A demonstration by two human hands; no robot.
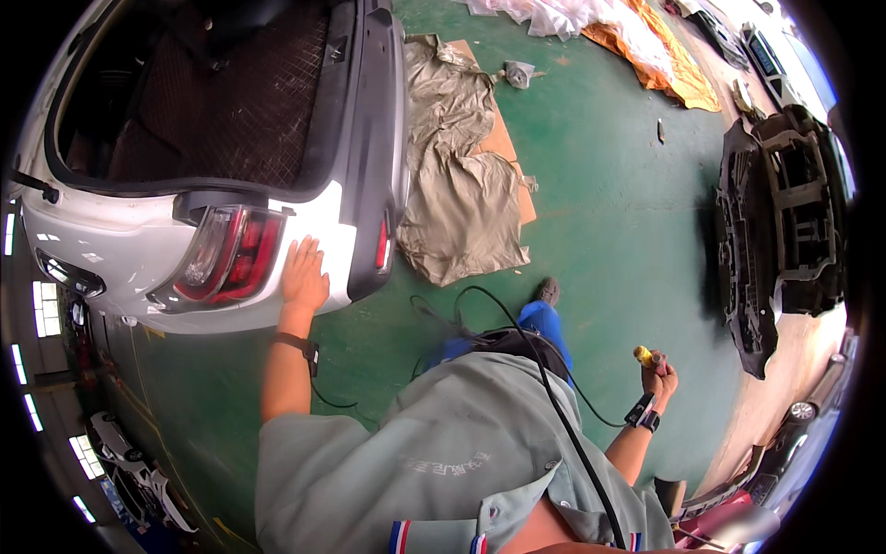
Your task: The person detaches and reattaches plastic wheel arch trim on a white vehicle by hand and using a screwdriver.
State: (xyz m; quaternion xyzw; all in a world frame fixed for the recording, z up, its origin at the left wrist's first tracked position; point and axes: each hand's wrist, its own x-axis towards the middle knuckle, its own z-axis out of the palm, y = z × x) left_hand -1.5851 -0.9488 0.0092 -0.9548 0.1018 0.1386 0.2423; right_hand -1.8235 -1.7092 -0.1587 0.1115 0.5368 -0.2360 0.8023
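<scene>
My left hand (305, 274) lies flat on the white rear corner of a car (325, 217), its fingers outstretched. Just left of the fingertips is the red and clear tail light (254, 254). Out to the right, away from the car, my right hand (663, 380) has its fingers closed round a small yellow and reddish object (643, 355). Its yellow end sticks out, but I cannot make out its exact kind. The car's tailgate opening shows a dark quilted cargo mat (226, 102).
A crumpled khaki cloth (461, 212) and cardboard (498, 138) lie on the green floor beside the car. A black bumper frame (784, 222) stands at right. Farther off are orange and white sheeting (646, 55) and a small bagged item (519, 74). A black cable (577, 392) runs across my body.
</scene>
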